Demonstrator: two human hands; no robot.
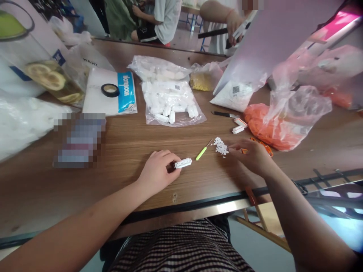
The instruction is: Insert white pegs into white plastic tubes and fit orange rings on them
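A white multi-hole connector housing (pixel 183 163) is pinched between the thumb and fingers of my left hand (pixel 159 170), just over the table. My right hand (pixel 252 155) is at the right edge of a pile of tiny white plastic pieces (pixel 221 146). Its fingertips are drawn together there, and whatever they pinch is too small to make out. Between my hands lies a pick with a lime-green handle (pixel 201 153) and a thin metal tip. Orange clips (pixel 265 148) lie behind my right hand, partly hidden by it. Two white connectors with orange parts (pixel 239 125) rest farther back.
Behind the pile are a black-handled tool (pixel 224 114) and a bag of orange parts (pixel 273 130). A bag of white connectors (pixel 172 100) stands mid-table. Left are a notebook (pixel 98 104) with a tape roll (pixel 110 90) and a lemon drink jug (pixel 51 77). People sit beyond.
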